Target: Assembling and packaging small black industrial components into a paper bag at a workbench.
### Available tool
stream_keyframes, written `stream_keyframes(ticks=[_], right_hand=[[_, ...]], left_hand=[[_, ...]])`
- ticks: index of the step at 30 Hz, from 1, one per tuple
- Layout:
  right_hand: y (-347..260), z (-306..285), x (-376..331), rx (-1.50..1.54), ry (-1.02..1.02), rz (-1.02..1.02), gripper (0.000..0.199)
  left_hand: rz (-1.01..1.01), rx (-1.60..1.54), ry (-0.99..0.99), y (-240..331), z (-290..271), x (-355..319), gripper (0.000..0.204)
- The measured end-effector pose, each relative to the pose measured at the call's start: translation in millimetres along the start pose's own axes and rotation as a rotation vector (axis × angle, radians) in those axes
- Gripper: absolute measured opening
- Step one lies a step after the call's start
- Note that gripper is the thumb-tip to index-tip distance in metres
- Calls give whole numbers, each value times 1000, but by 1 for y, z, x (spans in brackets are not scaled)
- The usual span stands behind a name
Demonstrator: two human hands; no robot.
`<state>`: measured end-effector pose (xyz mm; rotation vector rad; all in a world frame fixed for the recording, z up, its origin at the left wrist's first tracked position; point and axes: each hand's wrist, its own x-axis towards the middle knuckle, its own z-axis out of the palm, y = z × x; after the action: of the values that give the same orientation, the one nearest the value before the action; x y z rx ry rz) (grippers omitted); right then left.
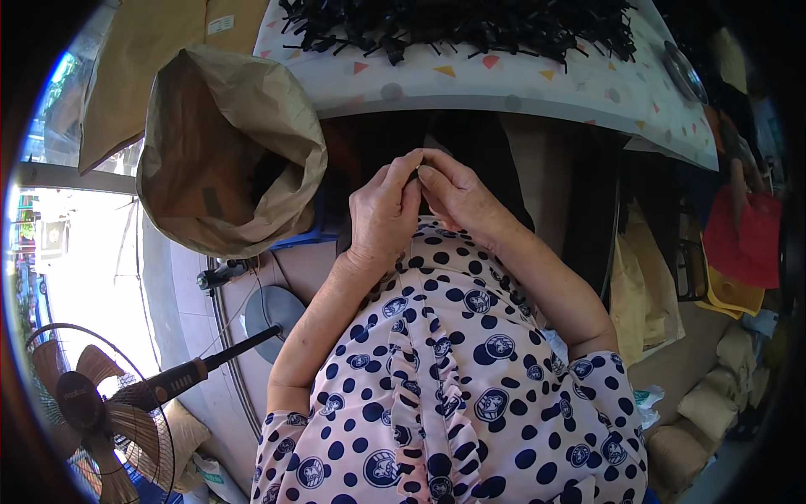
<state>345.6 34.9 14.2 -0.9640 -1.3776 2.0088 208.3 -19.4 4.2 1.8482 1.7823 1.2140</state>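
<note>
Mid-frame, our left hand (pixel 382 212) and right hand (pixel 460 191) pinch a small dark piece (pixel 414 175); direction, long axis we can't tell.

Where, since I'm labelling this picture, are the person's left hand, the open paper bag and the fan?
Left hand (pixel 381 210): head view, on the back of the hand.
Open paper bag (pixel 197 134): head view, on its inner wall.
Fan (pixel 81 400): head view, on its central hub.

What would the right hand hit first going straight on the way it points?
Most likely the left hand: the right hand points up and left in the picture, its fingertips close against the left's around a small dark piece. Exact depth is unclear.
</note>
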Motion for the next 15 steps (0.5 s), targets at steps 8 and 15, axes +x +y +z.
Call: stream_keyframes(ticks=[8, 15], right_hand=[[23, -12, 17, -260, 25, -424, 26], [5, -10, 12, 94, -82, -342, 12]], left_hand=[[-323, -644, -10, -3, -22, 7, 32], [-499, -1251, -13, -3, -29, 5, 30]])
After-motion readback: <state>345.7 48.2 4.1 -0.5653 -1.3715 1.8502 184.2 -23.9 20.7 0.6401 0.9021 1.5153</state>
